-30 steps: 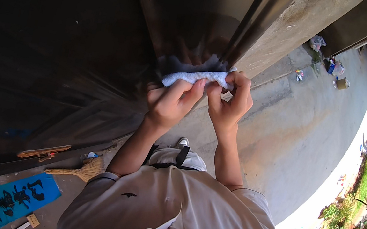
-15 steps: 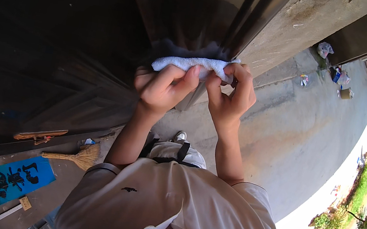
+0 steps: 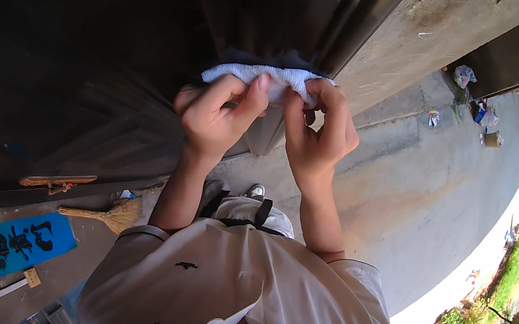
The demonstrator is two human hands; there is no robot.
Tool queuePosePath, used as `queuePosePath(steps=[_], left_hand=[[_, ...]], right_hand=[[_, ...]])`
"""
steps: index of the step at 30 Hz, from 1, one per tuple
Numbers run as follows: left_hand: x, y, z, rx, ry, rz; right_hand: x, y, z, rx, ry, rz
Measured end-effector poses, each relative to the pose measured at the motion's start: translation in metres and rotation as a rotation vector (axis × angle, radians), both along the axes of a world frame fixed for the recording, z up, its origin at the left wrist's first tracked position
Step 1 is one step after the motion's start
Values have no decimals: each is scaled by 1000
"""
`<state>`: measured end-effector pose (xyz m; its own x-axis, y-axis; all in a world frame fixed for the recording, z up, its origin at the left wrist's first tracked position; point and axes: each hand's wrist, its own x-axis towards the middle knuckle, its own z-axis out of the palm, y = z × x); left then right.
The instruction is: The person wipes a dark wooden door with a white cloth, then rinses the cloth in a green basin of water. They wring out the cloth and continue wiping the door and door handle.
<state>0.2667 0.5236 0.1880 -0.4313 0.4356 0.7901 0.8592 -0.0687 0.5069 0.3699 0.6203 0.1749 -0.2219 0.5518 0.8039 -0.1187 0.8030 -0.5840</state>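
A folded white cloth stretches between my two hands, close against the dark, shiny door. My left hand pinches its left part, thumb on the near side. With thumb and bent fingers, my right hand grips the right end next to the door frame. The cloth's far side is hidden, so I cannot tell how much of it touches the surface. A faint pale reflection of it shows on the door just above.
A concrete wall rises right of the door. Lower left are a straw broom, a blue sign board and a wooden handle. Across the concrete floor lie plastic bags and a small cardboard box.
Both hands have shifted a little to the left with the cloth, the left one more. The cloth now bunches up more between them. Both hands keep their grip.
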Motion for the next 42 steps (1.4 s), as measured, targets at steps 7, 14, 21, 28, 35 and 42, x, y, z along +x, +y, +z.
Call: queuePosePath(steps=[7, 14, 21, 28, 35, 42], left_hand=[[-3, -16, -94, -48, -53, -20], [-14, -9, -96, 21, 86, 7], [-13, -1, -24, 144, 54, 36], [-20, -25, -78, 7, 35, 49], [-25, -40, -46, 105, -23, 186], [-25, -55, -47, -20, -63, 260]], right_hand=[[7, -16, -73, -34, -170, 50], [6, -17, -85, -63, -211, 45], [-9, -12, -21, 21, -36, -11], [-9, -24, -60, 0, -146, 88], [-38, -41, -26, 41, -50, 139], [-50, -51, -30, 61, -99, 132]])
